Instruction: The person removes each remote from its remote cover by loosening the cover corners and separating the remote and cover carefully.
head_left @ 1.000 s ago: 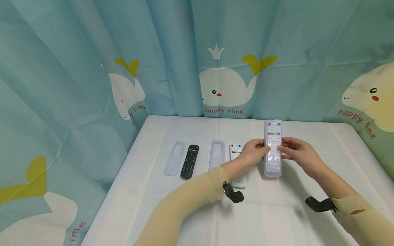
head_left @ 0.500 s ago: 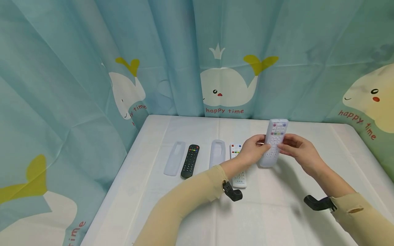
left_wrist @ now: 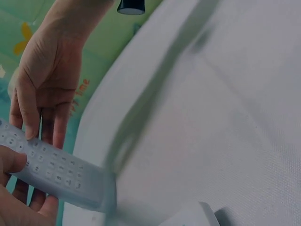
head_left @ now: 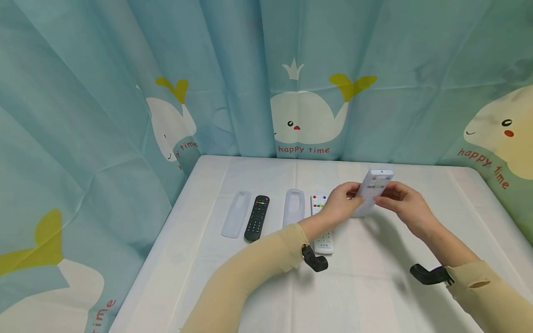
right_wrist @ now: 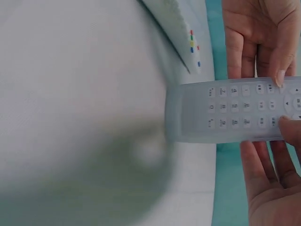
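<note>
Both hands hold a white remote control [head_left: 372, 190] in a translucent cover [right_wrist: 190, 112] above the right part of the table. My left hand [head_left: 340, 206] pinches its left side, thumb on the button face. From the right side my right hand [head_left: 405, 203] pinches it the same way, fingers behind. The top end tips toward the head camera, so the keys look foreshortened there. In the right wrist view, rows of pale buttons show through the cover. Just left of my left hand, partly behind that wrist, lies a second white remote [head_left: 324, 243] with coloured buttons.
A black remote [head_left: 257, 218] lies on the white table [head_left: 354, 286], between two flat translucent covers, one on its left [head_left: 236, 215] and one on its right [head_left: 294, 208]. A blue-green curtain [head_left: 241, 83] with whale prints hangs behind the table.
The held remote has tilted from facing the head camera to showing its top end, its lower end swinging away and slightly left. Both hands keep their grip; the things on the table stay put.
</note>
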{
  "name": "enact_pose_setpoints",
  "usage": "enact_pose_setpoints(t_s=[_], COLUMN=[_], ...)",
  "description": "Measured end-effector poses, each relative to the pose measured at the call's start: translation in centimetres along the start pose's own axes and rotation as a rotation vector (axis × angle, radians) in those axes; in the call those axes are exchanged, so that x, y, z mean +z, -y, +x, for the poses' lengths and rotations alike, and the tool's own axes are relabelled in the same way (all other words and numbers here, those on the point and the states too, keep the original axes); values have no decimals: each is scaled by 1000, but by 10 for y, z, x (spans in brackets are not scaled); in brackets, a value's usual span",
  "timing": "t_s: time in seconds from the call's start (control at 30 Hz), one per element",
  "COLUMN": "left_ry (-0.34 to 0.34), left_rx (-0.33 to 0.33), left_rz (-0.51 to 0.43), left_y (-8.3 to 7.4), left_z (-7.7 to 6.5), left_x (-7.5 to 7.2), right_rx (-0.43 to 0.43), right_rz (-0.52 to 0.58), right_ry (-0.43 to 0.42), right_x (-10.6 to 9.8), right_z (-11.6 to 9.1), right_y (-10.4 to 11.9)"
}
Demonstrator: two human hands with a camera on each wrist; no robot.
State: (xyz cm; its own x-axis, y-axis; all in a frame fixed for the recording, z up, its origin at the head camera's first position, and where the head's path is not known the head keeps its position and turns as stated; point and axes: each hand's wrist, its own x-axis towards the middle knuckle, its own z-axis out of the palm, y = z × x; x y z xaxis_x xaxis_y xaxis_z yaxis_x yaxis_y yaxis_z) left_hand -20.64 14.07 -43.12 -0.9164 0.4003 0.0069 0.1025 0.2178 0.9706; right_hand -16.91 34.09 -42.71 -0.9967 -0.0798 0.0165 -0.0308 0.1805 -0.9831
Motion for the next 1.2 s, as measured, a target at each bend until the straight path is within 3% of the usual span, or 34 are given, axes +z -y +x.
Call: enact_pose_setpoints(t_s=[0.17, 0.93, 1.07, 1.2], left_ry=[8, 44, 43, 25], left_rx=[-52, -133, -187, -320], left_rz=[-12, -34, -63, -210], left_y=[3, 7, 4, 3], left_z=[-1, -7, -10, -12], left_x=[1, 0, -4, -8], right_rx=[26, 77, 68, 72], right_rz=[-114, -179, -198, -231], right_ry=[14, 57, 74, 77], right_x=[-1, 2, 1, -1], right_z=[0, -8, -10, -13], right_y=[-3, -4, -4, -2])
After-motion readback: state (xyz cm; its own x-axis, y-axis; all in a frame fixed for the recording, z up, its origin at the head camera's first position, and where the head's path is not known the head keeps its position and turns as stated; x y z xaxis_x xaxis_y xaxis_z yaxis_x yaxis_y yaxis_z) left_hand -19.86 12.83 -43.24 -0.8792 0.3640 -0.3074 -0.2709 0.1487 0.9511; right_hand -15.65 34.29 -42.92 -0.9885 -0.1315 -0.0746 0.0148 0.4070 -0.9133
